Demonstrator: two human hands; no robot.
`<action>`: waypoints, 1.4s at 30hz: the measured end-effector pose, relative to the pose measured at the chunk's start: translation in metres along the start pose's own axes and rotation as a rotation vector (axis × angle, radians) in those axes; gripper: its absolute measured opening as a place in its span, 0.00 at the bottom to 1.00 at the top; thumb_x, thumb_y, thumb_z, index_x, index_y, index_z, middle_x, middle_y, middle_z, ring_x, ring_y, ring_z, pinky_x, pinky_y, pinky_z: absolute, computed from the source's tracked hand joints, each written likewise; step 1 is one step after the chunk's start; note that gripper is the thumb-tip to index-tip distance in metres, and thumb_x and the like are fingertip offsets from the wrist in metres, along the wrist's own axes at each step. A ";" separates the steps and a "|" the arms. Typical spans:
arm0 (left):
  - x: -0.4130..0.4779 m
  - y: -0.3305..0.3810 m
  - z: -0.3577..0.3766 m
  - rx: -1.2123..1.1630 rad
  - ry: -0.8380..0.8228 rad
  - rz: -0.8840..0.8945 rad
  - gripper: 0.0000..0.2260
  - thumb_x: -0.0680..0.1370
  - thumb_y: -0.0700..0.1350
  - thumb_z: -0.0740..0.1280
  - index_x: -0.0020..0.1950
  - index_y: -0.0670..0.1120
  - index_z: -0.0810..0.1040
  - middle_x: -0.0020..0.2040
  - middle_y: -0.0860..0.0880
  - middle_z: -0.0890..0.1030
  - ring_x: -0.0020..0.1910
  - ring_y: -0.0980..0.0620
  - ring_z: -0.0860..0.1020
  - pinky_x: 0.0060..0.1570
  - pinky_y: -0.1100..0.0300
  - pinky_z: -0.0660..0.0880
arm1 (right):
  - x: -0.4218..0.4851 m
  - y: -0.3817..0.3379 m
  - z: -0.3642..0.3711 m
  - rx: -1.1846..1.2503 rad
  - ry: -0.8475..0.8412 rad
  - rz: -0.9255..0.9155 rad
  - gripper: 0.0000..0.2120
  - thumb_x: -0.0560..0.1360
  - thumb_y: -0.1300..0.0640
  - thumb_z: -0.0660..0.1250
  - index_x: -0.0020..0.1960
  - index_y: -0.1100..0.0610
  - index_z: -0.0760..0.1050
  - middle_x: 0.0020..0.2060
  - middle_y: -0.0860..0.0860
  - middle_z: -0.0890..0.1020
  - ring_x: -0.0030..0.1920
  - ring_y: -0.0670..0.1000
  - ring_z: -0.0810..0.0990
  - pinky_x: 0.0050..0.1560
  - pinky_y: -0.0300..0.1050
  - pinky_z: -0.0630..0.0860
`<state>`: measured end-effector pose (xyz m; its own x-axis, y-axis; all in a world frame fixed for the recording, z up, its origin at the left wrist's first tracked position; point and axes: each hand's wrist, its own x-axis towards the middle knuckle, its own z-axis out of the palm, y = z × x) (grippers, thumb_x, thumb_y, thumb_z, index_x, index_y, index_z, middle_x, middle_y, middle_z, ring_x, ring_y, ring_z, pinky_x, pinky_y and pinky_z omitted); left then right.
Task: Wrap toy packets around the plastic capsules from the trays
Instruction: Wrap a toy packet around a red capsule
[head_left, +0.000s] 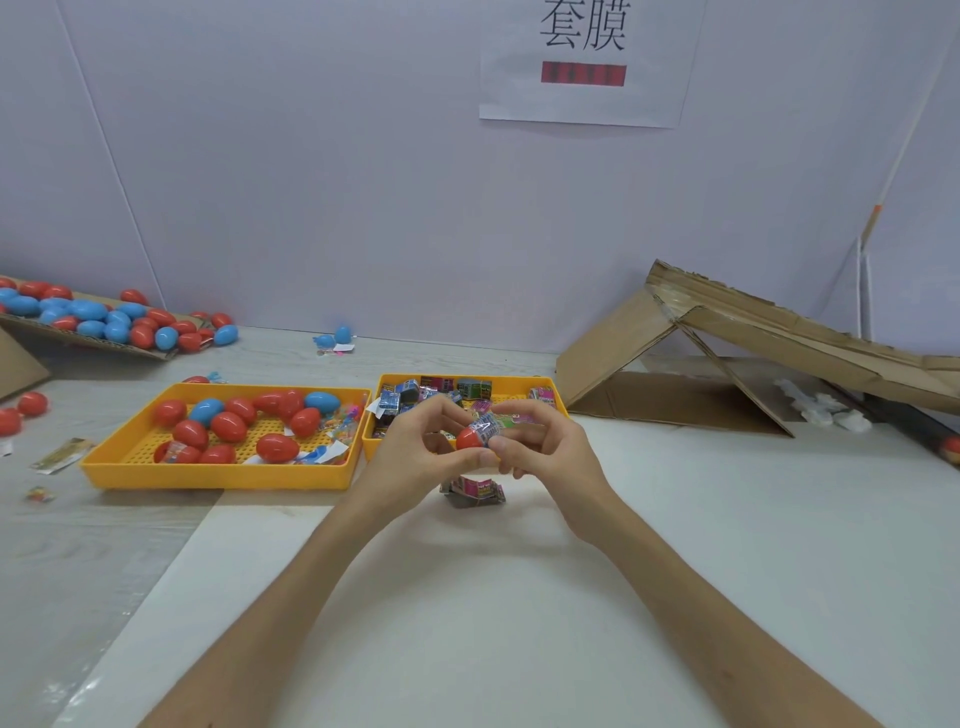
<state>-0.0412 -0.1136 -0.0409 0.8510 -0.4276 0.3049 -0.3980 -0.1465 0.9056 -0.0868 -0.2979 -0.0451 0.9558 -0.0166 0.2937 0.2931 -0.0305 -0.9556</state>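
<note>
Sleeving one red capsule, wrap about half on

I have both hands up just in front of the packet tray at twelve o'clock. My left hand grips the bare end of the red capsule, and my right hand pinches the toy packet that covers the capsule's three o'clock end. I judge the packet to be partly seated. The next move calls for a steady left-hand hold while the right draws the packet toward nine o'clock without bunching it. A spare packet lies on the table at six o'clock under the hands. The capsule tray sits at ten o'clock.
</note>
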 end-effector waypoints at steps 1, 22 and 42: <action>0.000 0.000 0.000 -0.029 -0.005 -0.023 0.21 0.66 0.55 0.77 0.52 0.47 0.78 0.47 0.47 0.84 0.43 0.42 0.83 0.38 0.57 0.82 | 0.000 0.000 0.000 0.007 0.010 -0.005 0.14 0.75 0.63 0.74 0.57 0.52 0.79 0.38 0.52 0.85 0.34 0.49 0.80 0.37 0.38 0.75; -0.002 0.007 -0.005 -0.478 -0.097 -0.216 0.16 0.72 0.46 0.73 0.54 0.40 0.75 0.45 0.40 0.86 0.43 0.46 0.85 0.43 0.59 0.82 | -0.006 0.007 0.009 -0.546 0.190 -0.545 0.18 0.70 0.59 0.78 0.59 0.54 0.80 0.52 0.46 0.84 0.44 0.43 0.80 0.43 0.33 0.73; -0.003 0.008 -0.003 -0.414 -0.104 -0.232 0.18 0.72 0.51 0.73 0.53 0.40 0.75 0.51 0.37 0.85 0.43 0.43 0.86 0.45 0.55 0.83 | -0.006 0.009 0.010 -0.669 0.153 -0.614 0.22 0.72 0.61 0.76 0.66 0.54 0.79 0.57 0.47 0.80 0.48 0.38 0.77 0.48 0.27 0.70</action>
<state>-0.0455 -0.1107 -0.0338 0.8541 -0.5156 0.0689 -0.0138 0.1099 0.9938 -0.0897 -0.2879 -0.0558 0.6094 0.0630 0.7903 0.6266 -0.6490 -0.4314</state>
